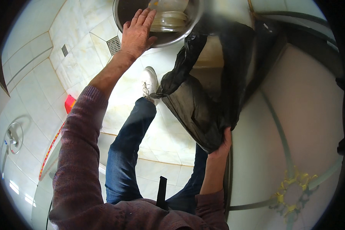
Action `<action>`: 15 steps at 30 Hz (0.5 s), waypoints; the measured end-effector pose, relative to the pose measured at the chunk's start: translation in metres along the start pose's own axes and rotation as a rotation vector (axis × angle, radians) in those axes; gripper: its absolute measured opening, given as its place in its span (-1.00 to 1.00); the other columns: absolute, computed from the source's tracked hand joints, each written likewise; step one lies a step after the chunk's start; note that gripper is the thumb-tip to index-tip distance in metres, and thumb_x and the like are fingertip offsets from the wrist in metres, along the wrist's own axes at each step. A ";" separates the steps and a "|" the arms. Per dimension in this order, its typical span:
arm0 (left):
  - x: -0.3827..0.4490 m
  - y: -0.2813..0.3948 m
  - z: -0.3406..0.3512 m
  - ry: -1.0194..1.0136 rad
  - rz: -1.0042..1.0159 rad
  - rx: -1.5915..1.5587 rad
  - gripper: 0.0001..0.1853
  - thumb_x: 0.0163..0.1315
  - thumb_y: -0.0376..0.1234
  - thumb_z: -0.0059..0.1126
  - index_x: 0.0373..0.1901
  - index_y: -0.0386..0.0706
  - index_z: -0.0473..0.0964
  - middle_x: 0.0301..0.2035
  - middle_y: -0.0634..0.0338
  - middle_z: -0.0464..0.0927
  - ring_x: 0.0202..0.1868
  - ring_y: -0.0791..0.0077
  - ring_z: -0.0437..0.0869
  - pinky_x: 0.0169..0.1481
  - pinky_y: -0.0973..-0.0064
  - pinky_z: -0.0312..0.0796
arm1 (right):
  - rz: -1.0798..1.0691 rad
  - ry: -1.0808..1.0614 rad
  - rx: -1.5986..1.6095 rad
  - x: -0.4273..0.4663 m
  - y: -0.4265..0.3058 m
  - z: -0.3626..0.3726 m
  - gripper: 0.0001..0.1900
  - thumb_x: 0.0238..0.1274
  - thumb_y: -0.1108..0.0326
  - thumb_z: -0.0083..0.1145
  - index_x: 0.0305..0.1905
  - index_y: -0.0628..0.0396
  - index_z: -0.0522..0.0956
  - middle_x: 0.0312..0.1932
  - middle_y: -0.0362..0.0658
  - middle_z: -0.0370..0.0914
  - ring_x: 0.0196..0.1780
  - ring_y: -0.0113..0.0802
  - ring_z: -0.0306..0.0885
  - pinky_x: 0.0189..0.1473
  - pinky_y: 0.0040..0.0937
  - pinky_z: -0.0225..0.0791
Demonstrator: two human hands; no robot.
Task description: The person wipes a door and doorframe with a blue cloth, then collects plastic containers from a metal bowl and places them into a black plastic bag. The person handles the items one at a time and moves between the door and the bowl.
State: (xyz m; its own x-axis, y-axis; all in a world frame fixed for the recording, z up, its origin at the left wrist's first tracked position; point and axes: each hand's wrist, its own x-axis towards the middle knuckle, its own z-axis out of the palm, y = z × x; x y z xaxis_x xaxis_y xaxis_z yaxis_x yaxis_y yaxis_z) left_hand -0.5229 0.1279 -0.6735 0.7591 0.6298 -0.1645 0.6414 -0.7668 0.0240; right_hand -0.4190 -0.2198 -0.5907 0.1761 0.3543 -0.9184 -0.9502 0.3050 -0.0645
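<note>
My left hand [139, 33] reaches over the near-left rim of a round metal basin [164, 45]. Its fingers are stretched out, the thumb stands apart, and I see nothing held in it. The fingertips are close to a stack of clear plastic containers or lids [169, 20] inside the basin; I cannot tell whether they touch. My right hand [222, 145] grips the lower edge of a thin black plastic bag [189, 100]. The bag hangs with its mouth spread wide, and its left edge is bunched into a twisted knot.
A floor drain grate [113, 45] is set in the marbled tile floor [77, 63] left of the basin. A frosted glass panel [256, 161] with a gold ornament stands at my right. A shower mixer [13, 141] is on the left wall, and a red object [70, 103] is beside my left arm.
</note>
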 end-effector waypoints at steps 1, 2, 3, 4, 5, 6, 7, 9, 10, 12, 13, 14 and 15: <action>0.004 0.002 0.007 0.009 0.017 0.028 -0.13 -0.21 -0.31 0.32 0.21 -0.03 0.05 0.14 0.18 0.20 0.23 0.28 0.14 0.17 0.22 0.12 | 0.000 0.010 0.003 0.000 0.000 0.000 -0.55 0.03 0.23 0.15 0.02 0.20 0.39 0.01 -0.07 0.41 0.05 -0.21 0.39 0.09 -0.22 0.30; 0.007 0.002 0.012 -0.005 0.016 0.008 -0.08 -0.24 -0.30 0.34 0.22 -0.01 0.01 0.15 0.18 0.18 0.25 0.27 0.10 0.17 0.18 0.11 | 0.000 0.020 0.007 0.000 0.001 0.000 -0.55 0.02 0.23 0.16 0.02 0.20 0.39 0.01 -0.07 0.41 0.05 -0.20 0.39 0.09 -0.22 0.30; 0.010 0.002 0.016 0.006 0.019 0.011 -0.09 -0.23 -0.31 0.33 0.22 -0.01 0.01 0.14 0.17 0.19 0.25 0.27 0.11 0.17 0.18 0.11 | 0.001 0.028 0.011 0.000 0.001 0.000 -0.54 0.01 0.23 0.17 0.02 0.20 0.39 0.01 -0.07 0.41 0.05 -0.20 0.39 0.09 -0.22 0.30; 0.012 0.002 0.020 0.014 0.021 0.026 -0.10 -0.22 -0.31 0.32 0.22 -0.01 0.02 0.12 0.16 0.21 0.24 0.28 0.13 0.17 0.18 0.11 | -0.004 0.027 0.015 0.000 0.002 0.000 -0.53 0.01 0.23 0.17 0.03 0.20 0.38 0.02 -0.06 0.40 0.05 -0.20 0.39 0.10 -0.22 0.30; 0.013 0.003 0.022 0.022 0.022 0.041 -0.11 -0.21 -0.31 0.32 0.22 -0.01 0.02 0.10 0.16 0.23 0.23 0.28 0.14 0.17 0.18 0.11 | -0.010 0.027 0.017 0.000 0.003 0.000 -0.52 0.01 0.24 0.17 0.04 0.21 0.38 0.02 -0.06 0.40 0.05 -0.19 0.39 0.10 -0.22 0.29; 0.012 0.003 0.024 0.009 0.017 0.042 -0.13 -0.21 -0.32 0.30 0.20 -0.02 0.05 0.06 0.15 0.26 0.19 0.28 0.19 0.16 0.17 0.12 | -0.012 0.008 0.021 0.000 0.003 0.000 -0.52 0.00 0.24 0.18 0.04 0.21 0.37 0.02 -0.06 0.40 0.06 -0.19 0.39 0.10 -0.22 0.29; 0.011 0.005 0.025 -0.002 0.012 0.046 -0.16 -0.21 -0.33 0.29 0.19 -0.02 0.07 0.01 0.15 0.29 0.16 0.28 0.23 0.15 0.17 0.13 | -0.024 0.016 0.016 0.000 0.004 -0.001 -0.52 0.01 0.24 0.17 0.05 0.21 0.37 0.03 -0.06 0.40 0.06 -0.19 0.38 0.11 -0.22 0.29; 0.008 0.008 0.025 -0.008 0.022 0.061 -0.22 -0.20 -0.34 0.26 0.15 -0.04 0.13 -0.08 0.15 0.33 0.08 0.29 0.31 0.13 0.17 0.14 | -0.039 -0.021 0.006 0.002 0.004 -0.002 -0.52 0.03 0.25 0.15 0.06 0.22 0.36 0.04 -0.06 0.38 0.07 -0.20 0.38 0.12 -0.22 0.28; 0.006 0.011 0.026 -0.001 0.035 0.071 -0.26 -0.19 -0.35 0.24 0.13 -0.05 0.16 -0.12 0.15 0.34 0.03 0.30 0.34 0.12 0.17 0.14 | -0.032 -0.017 -0.015 0.003 0.004 -0.003 -0.53 0.07 0.23 0.10 0.08 0.20 0.34 0.07 -0.05 0.36 0.10 -0.18 0.35 0.14 -0.18 0.24; 0.003 0.015 0.027 0.040 0.069 0.112 -0.39 -0.17 -0.36 0.17 0.04 -0.08 0.25 -0.21 0.17 0.35 -0.08 0.30 0.38 0.11 0.17 0.15 | -0.020 -0.036 -0.066 0.004 0.005 -0.005 -0.56 0.16 0.19 -0.01 0.11 0.15 0.32 0.12 -0.04 0.31 0.16 -0.15 0.29 0.17 -0.10 0.18; 0.002 0.016 0.027 0.026 0.060 0.113 -0.42 -0.14 -0.37 0.15 0.03 -0.08 0.26 -0.20 0.17 0.35 -0.06 0.29 0.38 0.12 0.17 0.13 | -0.018 -0.039 -0.049 0.005 0.005 -0.006 -0.56 0.15 0.19 -0.01 0.10 0.16 0.32 0.12 -0.04 0.31 0.16 -0.16 0.29 0.17 -0.11 0.18; 0.001 0.016 0.027 0.016 0.048 0.093 -0.43 -0.16 -0.38 0.16 0.01 -0.08 0.27 -0.20 0.17 0.35 -0.06 0.30 0.38 0.12 0.16 0.13 | -0.016 -0.038 -0.033 0.005 0.005 -0.007 -0.56 0.15 0.19 -0.01 0.10 0.16 0.33 0.11 -0.04 0.32 0.16 -0.16 0.29 0.17 -0.11 0.18; 0.001 0.016 0.028 0.007 0.035 0.072 -0.43 -0.17 -0.38 0.17 -0.01 -0.09 0.27 -0.19 0.18 0.36 -0.06 0.30 0.38 0.12 0.14 0.12 | -0.017 -0.060 -0.022 0.004 0.005 -0.008 -0.56 0.15 0.18 0.00 0.09 0.17 0.33 0.11 -0.04 0.32 0.15 -0.16 0.29 0.17 -0.11 0.18</action>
State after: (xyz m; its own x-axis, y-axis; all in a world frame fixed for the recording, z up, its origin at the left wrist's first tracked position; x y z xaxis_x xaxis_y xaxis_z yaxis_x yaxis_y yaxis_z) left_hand -0.5149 0.1130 -0.7010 0.7818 0.6031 -0.1583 0.6050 -0.7951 -0.0413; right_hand -0.4253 -0.2236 -0.5981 0.2071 0.4020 -0.8919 -0.9522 0.2922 -0.0894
